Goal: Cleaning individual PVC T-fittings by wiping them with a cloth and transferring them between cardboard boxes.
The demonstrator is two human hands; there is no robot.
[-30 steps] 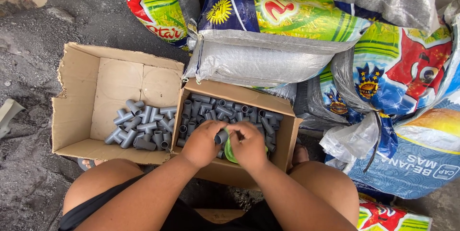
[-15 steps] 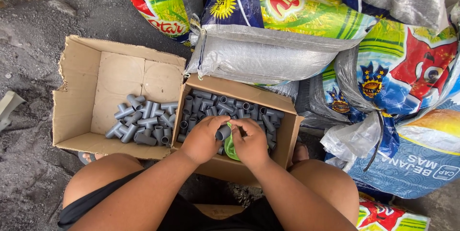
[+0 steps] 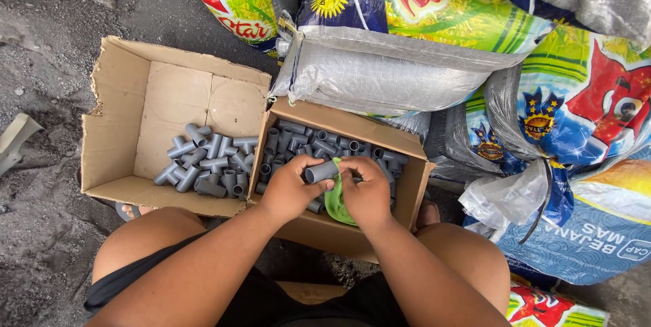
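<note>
Both hands, left hand (image 3: 288, 190) and right hand (image 3: 366, 195), grip one grey pipe piece (image 3: 321, 172) plus green cloth (image 3: 335, 201); tee fittings (image 3: 207, 161) piled aside, I see many pipe pieces (image 3: 319, 145) remaining.

Forearms extended forward and converging at centre. Left hand (image 3: 290, 191) curled, thumb and fingers closed in a pinch. Right hand (image 3: 369, 195) cupped, fingers bent inward, fingertips close to the left hand's.

Short grey plastic pipe piece (image 3: 321, 172), lying roughly level with its open end facing left, pinched above the right-hand cardboard box (image 3: 407, 195). Green cloth (image 3: 337, 201) bunched just beneath it.
</note>
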